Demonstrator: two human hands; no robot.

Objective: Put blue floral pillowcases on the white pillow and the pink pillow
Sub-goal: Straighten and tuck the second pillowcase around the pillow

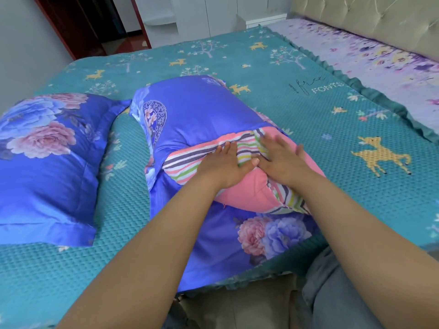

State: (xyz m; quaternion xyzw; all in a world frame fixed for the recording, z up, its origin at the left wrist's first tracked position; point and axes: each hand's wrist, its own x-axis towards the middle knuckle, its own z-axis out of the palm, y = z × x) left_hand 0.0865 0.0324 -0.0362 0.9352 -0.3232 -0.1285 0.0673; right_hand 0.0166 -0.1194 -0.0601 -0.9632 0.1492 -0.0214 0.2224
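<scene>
Pink pillow (251,193) lies mid-bed on the teal bedspread (308,129), about half inside a blue floral pillowcase (202,115): far end covered, near end with pink panel and striped fabric exposed. The pillowcase's loose open end (237,245) lies flat under and nearer than the pillow's exposed end, reaching the bed edge. Both hands rest on top of the pillow's exposed striped part, just short of the pillowcase hem. Left hand (223,166) lies palm down, fingers extended over the stripes, fingertips at the blue hem; not gripping anything that I can see. Right hand (282,160) sits just right of it, fingers spread flat and slightly blurred, thumb touching the left thumb area. Second pillow (45,157), fully cased in matching blue floral, lies left of the pink pillow, a gap of bedspread between them except where its flange corner nearly meets the first pillowcase. Far right of the pink pillow, a lilac floral sheet (370,53) runs along a beige tufted headboard (370,17).
</scene>
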